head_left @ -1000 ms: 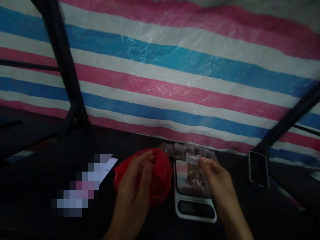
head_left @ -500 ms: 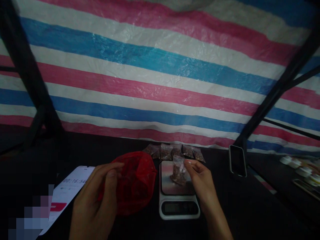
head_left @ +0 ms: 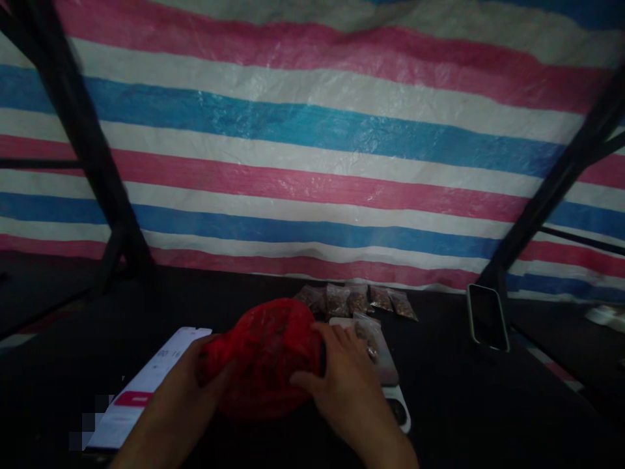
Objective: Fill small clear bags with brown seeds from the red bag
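A red plastic bag sits on the black table between my two hands. My left hand grips its left side, fingers partly hidden by the bag. On the other side my right hand grasps the bag's right edge, thumb in front and fingers behind. Just beyond my right hand, a small clear zip bag of brown bits rests on the white kitchen scale. My right hand covers much of the scale and part of its display.
Several small filled zip bags lie in a row behind the scale. A phone with a lit timer is at the left. A dark-screened phone leans by the right metal post. Striped plastic sheeting hangs behind the table.
My right hand has let go of the small zip bag on the scale and moved left to the red bag. My left hand has closed on the red bag's left side. The view shifted slightly.
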### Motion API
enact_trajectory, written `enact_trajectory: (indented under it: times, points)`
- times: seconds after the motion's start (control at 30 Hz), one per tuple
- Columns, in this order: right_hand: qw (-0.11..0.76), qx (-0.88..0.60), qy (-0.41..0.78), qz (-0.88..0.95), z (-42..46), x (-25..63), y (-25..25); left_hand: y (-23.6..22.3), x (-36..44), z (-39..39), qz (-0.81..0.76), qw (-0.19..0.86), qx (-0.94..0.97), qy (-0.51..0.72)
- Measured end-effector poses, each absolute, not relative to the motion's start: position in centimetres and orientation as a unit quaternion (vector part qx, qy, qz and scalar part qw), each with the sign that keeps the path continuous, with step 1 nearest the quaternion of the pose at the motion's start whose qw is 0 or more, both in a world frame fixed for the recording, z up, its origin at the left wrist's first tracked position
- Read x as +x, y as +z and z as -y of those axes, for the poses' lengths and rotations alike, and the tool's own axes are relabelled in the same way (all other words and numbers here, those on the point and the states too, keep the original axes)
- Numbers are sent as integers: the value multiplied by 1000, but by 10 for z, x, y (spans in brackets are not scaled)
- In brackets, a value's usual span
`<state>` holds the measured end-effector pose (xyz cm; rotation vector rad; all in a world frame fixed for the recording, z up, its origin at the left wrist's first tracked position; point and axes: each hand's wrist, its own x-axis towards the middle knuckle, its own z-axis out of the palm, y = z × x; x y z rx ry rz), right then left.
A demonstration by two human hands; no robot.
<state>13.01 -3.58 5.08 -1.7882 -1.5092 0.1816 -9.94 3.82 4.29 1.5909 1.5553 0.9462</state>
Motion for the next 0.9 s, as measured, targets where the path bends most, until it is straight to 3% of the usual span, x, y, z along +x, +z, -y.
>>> enact_trajectory:
  times: [0.07,0.2,0.37,0.43,0.53,0.7,0.9]
  points:
    - [363,-726,75,580,31,115,56,59,-95,-34,-643,373,548,384]
    - [433,-736,48,518,23,116,73,77,-91,-23,-687,224,540,431]
    - [538,-660,16,524,20,124,83,56,-92,-22,-545,14,648,532]
    - [566,-617,10,547,19,127,84,46,-97,-27,-469,-105,732,483]
    - [498,-591,1,635,19,136,86,44,-105,-38,-409,-205,824,335]
    - [390,-619,15,682,22,151,91,69,-110,-47,-520,-224,804,179]
    - [380,-638,-7,669,32,157,91,80,-104,-42,-492,-149,836,192]
